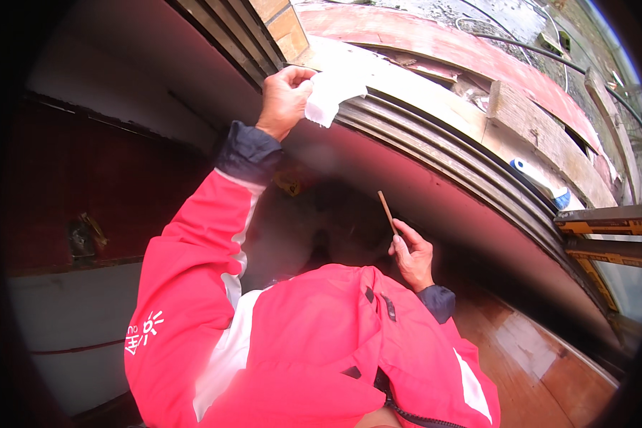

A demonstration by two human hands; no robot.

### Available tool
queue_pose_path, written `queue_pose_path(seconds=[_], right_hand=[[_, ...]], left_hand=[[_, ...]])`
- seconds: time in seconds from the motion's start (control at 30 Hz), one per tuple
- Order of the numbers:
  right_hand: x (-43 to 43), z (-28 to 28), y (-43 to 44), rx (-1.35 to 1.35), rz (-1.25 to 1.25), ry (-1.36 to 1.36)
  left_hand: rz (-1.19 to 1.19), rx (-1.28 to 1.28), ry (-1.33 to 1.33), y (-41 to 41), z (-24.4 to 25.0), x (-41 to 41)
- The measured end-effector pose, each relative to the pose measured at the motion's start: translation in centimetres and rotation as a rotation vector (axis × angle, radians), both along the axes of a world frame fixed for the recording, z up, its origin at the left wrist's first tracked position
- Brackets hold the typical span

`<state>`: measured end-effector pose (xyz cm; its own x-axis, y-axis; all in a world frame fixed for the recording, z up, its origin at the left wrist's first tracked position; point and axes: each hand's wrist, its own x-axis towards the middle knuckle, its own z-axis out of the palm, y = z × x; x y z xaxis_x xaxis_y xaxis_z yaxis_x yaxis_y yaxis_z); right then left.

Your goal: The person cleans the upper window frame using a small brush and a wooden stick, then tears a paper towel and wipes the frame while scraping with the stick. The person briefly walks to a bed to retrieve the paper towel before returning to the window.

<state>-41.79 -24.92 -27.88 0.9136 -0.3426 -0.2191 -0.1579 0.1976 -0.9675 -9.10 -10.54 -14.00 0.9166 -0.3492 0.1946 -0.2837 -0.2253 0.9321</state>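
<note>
My left hand (286, 99) is raised at the corner of the window opening and pinches a piece of white paper or cloth (326, 99) between thumb and fingers. The white piece hangs over the end of the grooved metal window track (406, 123). Lower and to the right, my right hand (413, 254) holds a thin brown stick (387, 211) between thumb and fingertips, its free end pointing up. The stick is apart from the track and from the white piece.
A blue-and-white brush (540, 182) lies on the outer sill beside a rough wooden board (545, 134). Framed glass with orange-marked edges (604, 224) stands at the right. A dark red surface (37, 214) with small items is at the left. Tiled floor (562, 380) shows lower right.
</note>
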Motion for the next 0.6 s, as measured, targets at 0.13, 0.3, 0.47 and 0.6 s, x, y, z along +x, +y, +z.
queue_pose_path(seconds=[0.13,0.3,0.47,0.6], right_hand=[[-1.1,-1.0,-0.7,-0.016,-0.053,-0.05],[-2.0,-0.6,-1.6,0.04,-0.066,-0.001],[-1.6,1.0,-1.9,0.069,0.016,-0.082],[2.3,6.6,-3.0,-0.058,0.135,-0.279]], left_hand=[[-0.015,0.602,-0.47,-1.6,-0.1,0.6],[-0.133,0.899,-0.527,-3.1,0.6,1.9],[-0.149,0.873,-0.529,-2.4,0.7,2.2],[-0.201,0.839,-0.495,-2.2,1.0,2.3]])
